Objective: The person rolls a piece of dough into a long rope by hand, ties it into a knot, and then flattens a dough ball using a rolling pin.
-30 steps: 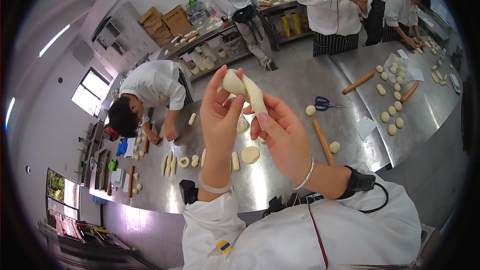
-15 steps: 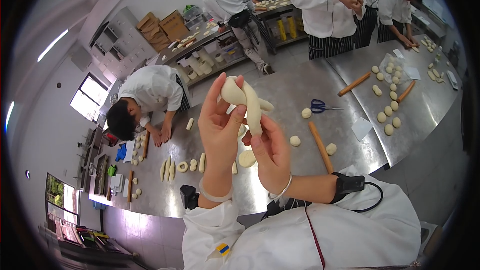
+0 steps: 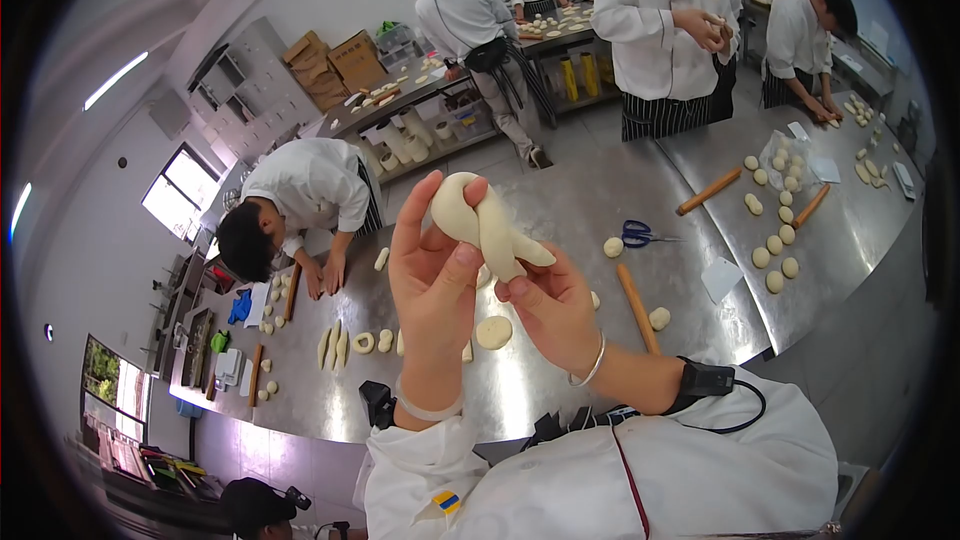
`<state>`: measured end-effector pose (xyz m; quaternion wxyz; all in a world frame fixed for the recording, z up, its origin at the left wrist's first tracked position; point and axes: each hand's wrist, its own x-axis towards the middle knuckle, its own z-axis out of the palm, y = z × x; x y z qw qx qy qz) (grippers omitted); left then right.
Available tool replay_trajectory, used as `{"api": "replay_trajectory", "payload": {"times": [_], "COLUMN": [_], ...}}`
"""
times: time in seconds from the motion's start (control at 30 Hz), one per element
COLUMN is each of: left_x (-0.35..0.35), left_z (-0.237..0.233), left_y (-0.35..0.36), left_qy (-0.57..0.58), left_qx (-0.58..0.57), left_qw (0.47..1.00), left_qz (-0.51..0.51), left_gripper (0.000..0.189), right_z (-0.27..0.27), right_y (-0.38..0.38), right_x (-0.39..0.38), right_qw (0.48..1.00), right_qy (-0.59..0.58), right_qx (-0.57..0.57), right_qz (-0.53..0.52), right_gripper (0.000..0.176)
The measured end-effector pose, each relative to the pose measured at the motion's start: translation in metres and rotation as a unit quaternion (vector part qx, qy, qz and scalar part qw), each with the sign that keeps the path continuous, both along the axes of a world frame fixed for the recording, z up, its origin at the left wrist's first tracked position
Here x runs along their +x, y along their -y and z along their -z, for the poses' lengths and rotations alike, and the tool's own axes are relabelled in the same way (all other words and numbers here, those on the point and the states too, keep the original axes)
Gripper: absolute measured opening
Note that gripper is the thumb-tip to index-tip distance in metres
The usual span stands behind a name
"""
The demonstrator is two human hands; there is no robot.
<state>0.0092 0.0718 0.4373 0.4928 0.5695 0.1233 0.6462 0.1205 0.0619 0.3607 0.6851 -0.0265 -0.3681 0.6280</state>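
A twisted piece of dough (image 3: 492, 235), looped at the top with two crossing tails, is held up above the table. My left hand (image 3: 432, 275) grips its looped upper part, a fingertip poking through the loop. Lower down, my right hand (image 3: 550, 310) pinches the tail ends between thumb and fingers. Below my hands on the steel table (image 3: 320, 405) lie a flat dough round (image 3: 494, 333), a dough ring (image 3: 363, 342), a figure-eight dough piece (image 3: 386, 340) and several long dough strips (image 3: 332, 347).
To the right are a rolling pin (image 3: 638, 310), blue-handled scissors (image 3: 642, 234), a white scraper (image 3: 721, 280) and several dough balls (image 3: 775, 281). A person (image 3: 300, 190) leans over the table at left. Another person (image 3: 655, 30) stands across it, handling dough.
The dough tails have swung rightward as my right hand moved right and slightly down. My left hand has shifted slightly lower with the loop. Another person's dark cap has appeared at the bottom left.
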Motion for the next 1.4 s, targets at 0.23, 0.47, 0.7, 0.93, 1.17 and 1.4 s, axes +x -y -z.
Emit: {"api": "replay_trajectory", "payload": {"times": [0.23, 0.47, 0.7, 0.93, 1.17, 1.4], "left_x": [-0.012, -0.014, -0.014, -0.016, -0.02, -0.022], "left_z": [-0.014, -0.013, -0.012, -0.01, -0.009, -0.008], "left_y": [0.013, 0.009, 0.009, 0.011, 0.013, 0.014], "left_qy": [-0.028, -0.027, -0.056, -0.093, -0.101, -0.152], "left_qx": [-0.001, -0.025, 0.001, -0.016, -0.009, 0.011], "left_qw": [0.998, 0.997, 0.996, 0.995, 0.994, 0.988], "left_qz": [0.048, 0.07, 0.07, 0.022, 0.035, -0.005], "left_gripper": [0.07, 0.068, 0.065, 0.064, 0.059, 0.059], "right_z": [-0.014, -0.061, -0.098, -0.107, -0.107, -0.105], "right_y": [-0.039, -0.044, -0.035, -0.025, -0.019, -0.014], "right_x": [0.039, 0.07, 0.084, 0.081, 0.076, 0.07], "right_qw": [0.984, 0.937, 0.797, 0.728, 0.734, 0.793], "right_qy": [0.076, 0.272, 0.482, 0.529, 0.52, 0.428], "right_qx": [0.109, 0.192, 0.35, 0.378, 0.368, 0.366], "right_qz": [-0.118, -0.105, 0.102, 0.215, 0.235, 0.233], "right_gripper": [0.034, 0.025, 0.026, 0.019, 0.022, 0.03]}}
